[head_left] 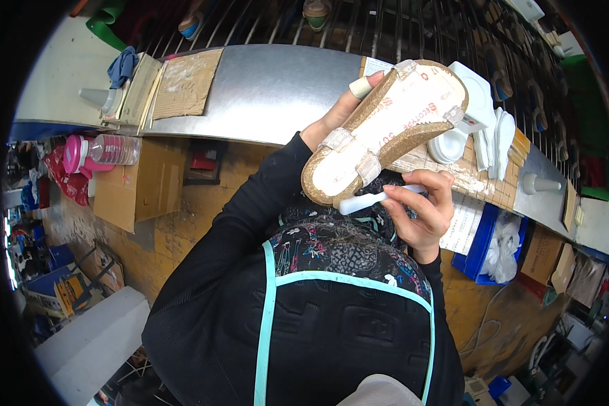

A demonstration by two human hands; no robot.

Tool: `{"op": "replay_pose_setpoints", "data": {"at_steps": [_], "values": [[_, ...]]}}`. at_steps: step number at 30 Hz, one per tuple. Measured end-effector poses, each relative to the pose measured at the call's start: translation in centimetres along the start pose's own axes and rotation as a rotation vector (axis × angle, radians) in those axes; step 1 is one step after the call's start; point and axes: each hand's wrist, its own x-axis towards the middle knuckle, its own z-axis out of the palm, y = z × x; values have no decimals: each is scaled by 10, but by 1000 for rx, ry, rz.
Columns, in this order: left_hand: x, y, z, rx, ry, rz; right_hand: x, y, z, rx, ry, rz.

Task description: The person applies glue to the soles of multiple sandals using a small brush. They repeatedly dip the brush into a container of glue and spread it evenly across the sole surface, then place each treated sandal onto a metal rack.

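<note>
My left hand (pixel 342 111), a pale wrap around its thumb, grips a cork-edged sandal sole (pixel 402 111) along its left side. The sole is tilted, its heel toward me, and shows a white face with red print. Several clear strap ends are folded over onto that face. In my right hand (pixel 423 213) is a slim white brush (pixel 365 201), pinched between thumb and fingers. The brush's far tip is at the rim of the heel; whether it touches cannot be told.
A metal bench (pixel 271 88) runs across, with a cardboard piece (pixel 186 81) at left. At right stand a white container (pixel 477 98), a round white pot (pixel 446 145) and white handles (pixel 501 145). Below are a blue bin (pixel 467 260) and a cardboard box (pixel 139 183). Metal bars (pixel 264 27) lie beyond.
</note>
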Motion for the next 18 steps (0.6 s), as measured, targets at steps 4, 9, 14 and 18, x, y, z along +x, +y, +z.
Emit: {"op": "replay_pose_setpoints", "data": {"at_steps": [4,9,14,18], "values": [[2,-5,-3,61,17,-11,-2,4,2,-69,101,50],[2,-6,-4,41,26,10,-6,4,-4,-37,45,51],[3,-8,7,111,122,73,-7,-2,1,-181,163,107],[0,1,17,221,196,200,-10,-9,-4,-295,123,67]]}}
